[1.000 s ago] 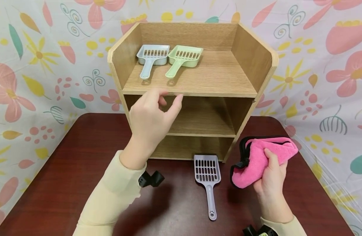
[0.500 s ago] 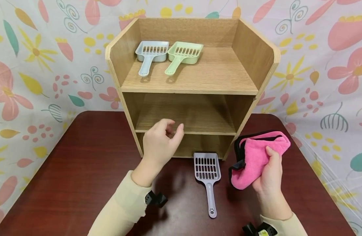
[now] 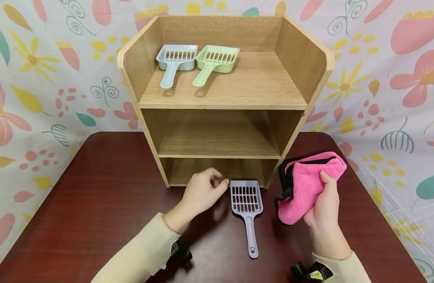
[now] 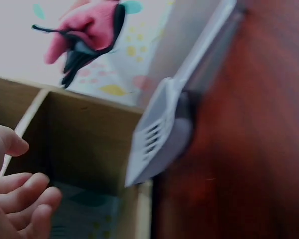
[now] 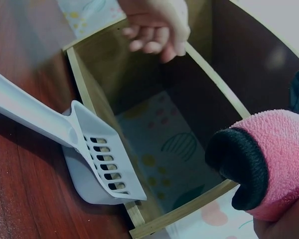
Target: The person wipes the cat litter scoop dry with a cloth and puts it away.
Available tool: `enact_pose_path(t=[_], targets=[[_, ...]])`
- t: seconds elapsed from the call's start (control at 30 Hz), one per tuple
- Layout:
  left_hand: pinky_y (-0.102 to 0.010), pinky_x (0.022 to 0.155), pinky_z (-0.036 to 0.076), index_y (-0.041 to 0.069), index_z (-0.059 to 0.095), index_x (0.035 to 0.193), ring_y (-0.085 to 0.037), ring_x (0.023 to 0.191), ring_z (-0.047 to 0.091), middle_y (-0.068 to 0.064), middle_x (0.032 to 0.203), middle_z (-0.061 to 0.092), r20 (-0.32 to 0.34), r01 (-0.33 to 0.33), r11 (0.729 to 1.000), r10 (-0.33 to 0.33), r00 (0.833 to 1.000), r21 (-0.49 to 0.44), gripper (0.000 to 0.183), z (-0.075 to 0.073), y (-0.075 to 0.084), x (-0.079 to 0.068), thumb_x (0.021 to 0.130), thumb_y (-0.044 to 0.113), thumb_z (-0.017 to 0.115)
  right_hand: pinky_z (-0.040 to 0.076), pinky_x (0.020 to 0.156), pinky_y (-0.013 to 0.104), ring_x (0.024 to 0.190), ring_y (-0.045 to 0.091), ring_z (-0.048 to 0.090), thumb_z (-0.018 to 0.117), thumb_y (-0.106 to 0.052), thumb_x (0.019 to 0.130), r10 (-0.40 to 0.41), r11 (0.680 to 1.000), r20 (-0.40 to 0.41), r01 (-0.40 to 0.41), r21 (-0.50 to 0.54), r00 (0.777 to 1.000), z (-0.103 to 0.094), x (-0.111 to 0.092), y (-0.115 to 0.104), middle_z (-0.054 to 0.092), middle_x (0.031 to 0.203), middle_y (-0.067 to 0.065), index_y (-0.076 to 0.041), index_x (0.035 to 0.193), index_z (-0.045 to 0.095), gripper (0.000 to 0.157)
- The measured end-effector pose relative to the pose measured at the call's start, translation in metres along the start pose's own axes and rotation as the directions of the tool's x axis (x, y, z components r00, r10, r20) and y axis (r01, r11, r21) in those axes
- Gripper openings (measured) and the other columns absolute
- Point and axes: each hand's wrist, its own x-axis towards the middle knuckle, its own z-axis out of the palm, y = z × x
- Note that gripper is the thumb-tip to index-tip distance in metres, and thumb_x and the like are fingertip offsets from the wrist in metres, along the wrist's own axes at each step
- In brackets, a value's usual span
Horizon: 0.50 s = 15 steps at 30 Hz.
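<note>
Left hand (image 3: pixel 203 192): coming down over the last second from in front of the top board of the shelf unit (image 3: pixel 259 84) to its bottom compartment; thumb standing apart from loosely bent fingers, holding nothing, some fingertips hiding in the head view.
Lilac scoop (image 3: pixel 247 215): lying on the table (image 3: pixel 107 204) just right of that hand, apart from it, slotted blade pointing far and handle pointing near; whether its far edge is touching the shelf unit is staying hard to tell.
Right hand (image 3: pixel 326 218): keeping nearly the same place, gripping the pink cloth (image 3: pixel 305 188), thumb pressing on top, other fingers mostly hiding beneath.
Pink cloth: hanging folded above the table to the right of the scoop, showing black edging; its inner folds are staying unclear.
Shelf unit: standing at the far side, lower compartments sinking into shadow.
Blue scoop (image 3: pixel 175 63) and green scoop (image 3: pixel 210 65): resting side by side at the left of the top board, handles pointing near.
Table: running past the near edge, blurring in the left wrist view.
Sleeves (image 3: pixel 142 243): being cut off at the near edge.
Floral backdrop (image 3: pixel 43 129): hanging behind, running out of sight on left and right.
</note>
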Motion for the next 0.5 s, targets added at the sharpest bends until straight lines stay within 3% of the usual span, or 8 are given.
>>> enact_pose_path(t=[0.1, 0.2, 0.33, 0.5], targets=[[-0.020, 0.055, 0.044, 0.010, 0.068, 0.087, -0.003, 0.054, 0.051, 0.006, 0.065, 0.061, 0.162, 0.083, 0.993, -0.067, 0.985, -0.089, 0.017, 0.007, -0.004, -0.006, 0.083, 0.027, 0.066, 0.055, 0.073, 0.027, 0.092, 0.014, 0.062, 0.049, -0.023, 0.096, 0.003, 1.000, 0.005, -0.003, 0.013, 1.000, 0.000, 0.001, 0.000, 0.061, 0.103, 0.000, -0.016, 0.123, 0.039, 0.029], [-0.021, 0.052, 0.045, 0.009, 0.067, 0.084, -0.006, 0.053, 0.054, -0.001, 0.064, 0.064, 0.322, 0.196, 0.966, -0.135, 0.937, -0.168, 0.015, 0.015, -0.008, -0.013, 0.083, 0.024, 0.066, 0.055, 0.072, 0.026, 0.089, 0.015, 0.063, 0.049, -0.022, 0.097, -0.009, 1.000, 0.018, 0.009, 0.018, 1.000, 0.001, 0.003, 0.000, 0.062, 0.101, 0.001, -0.014, 0.121, 0.041, 0.027], [-0.024, 0.044, 0.047, 0.006, 0.065, 0.081, -0.015, 0.052, 0.061, -0.012, 0.068, 0.068, 0.521, 0.398, 0.883, -0.225, 0.824, -0.247, 0.016, 0.027, -0.008, -0.022, 0.082, 0.022, 0.068, 0.055, 0.072, 0.026, 0.090, 0.014, 0.063, 0.049, -0.020, 0.097, -0.033, 0.999, 0.025, 0.033, 0.019, 0.999, 0.002, 0.004, 0.001, 0.061, 0.101, 0.002, -0.013, 0.121, 0.041, 0.026], [-0.025, 0.043, 0.049, 0.000, 0.065, 0.085, -0.015, 0.055, 0.063, -0.016, 0.075, 0.070, 0.684, 0.605, 0.741, -0.282, 0.673, -0.290, 0.021, 0.042, -0.004, -0.034, 0.083, 0.020, 0.066, 0.055, 0.071, 0.026, 0.090, 0.014, 0.063, 0.049, -0.018, 0.096, -0.061, 0.998, 0.011, 0.061, 0.018, 0.998, 0.003, 0.004, 0.002, 0.061, 0.102, 0.002, -0.013, 0.120, 0.041, 0.026]])
